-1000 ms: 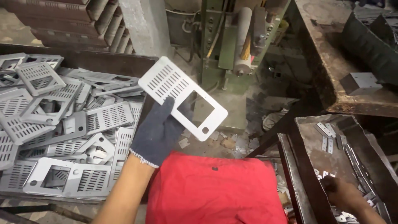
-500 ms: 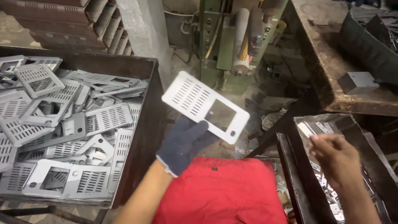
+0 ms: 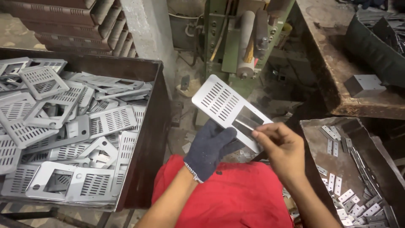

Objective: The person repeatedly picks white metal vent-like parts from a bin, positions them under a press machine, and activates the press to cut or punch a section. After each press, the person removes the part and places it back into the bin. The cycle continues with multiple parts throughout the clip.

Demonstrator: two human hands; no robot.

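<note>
The flat grey sheet-metal plate with slotted vents and a square window [image 3: 230, 110] is held in mid-air at centre, above the red-clothed lap; the gloved left hand [image 3: 209, 150] clamps its near edge, while the bare right hand [image 3: 282, 148] pinches a small metal strip [image 3: 247, 122] against the window, and steady support from below with square alignment would serve this step best. The dark metal bin [image 3: 158, 109] at left holds heaped identical plates; the rusty tray [image 3: 314, 139] at right holds small hinge-like pieces [image 3: 337, 185].
</note>
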